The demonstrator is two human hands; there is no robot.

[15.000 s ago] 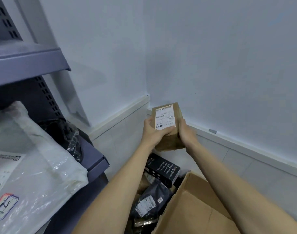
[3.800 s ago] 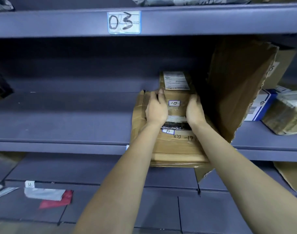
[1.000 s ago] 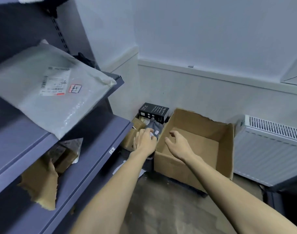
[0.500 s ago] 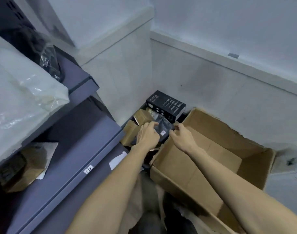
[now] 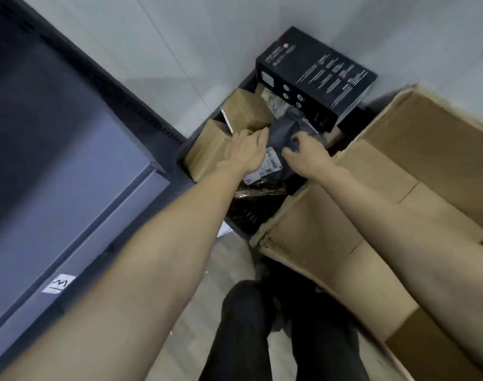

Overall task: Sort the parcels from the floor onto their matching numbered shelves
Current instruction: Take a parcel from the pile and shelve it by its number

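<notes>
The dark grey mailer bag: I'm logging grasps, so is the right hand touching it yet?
Touching. The head view shows the right hand with curled fingers pinching the dark grey mailer bag, no gap visible.

A parcel stockroom: grey metal shelving (image 5: 70, 174) with a handwritten number label (image 5: 58, 283), labelled parcels (image 5: 262, 125) heaped in the floor corner, an open cardboard carton (image 5: 399, 171) beside them.

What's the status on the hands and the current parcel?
Left hand on dark bag parcel, right hand pinching it. Parcel on floor pile. Black box lies close behind.
</notes>
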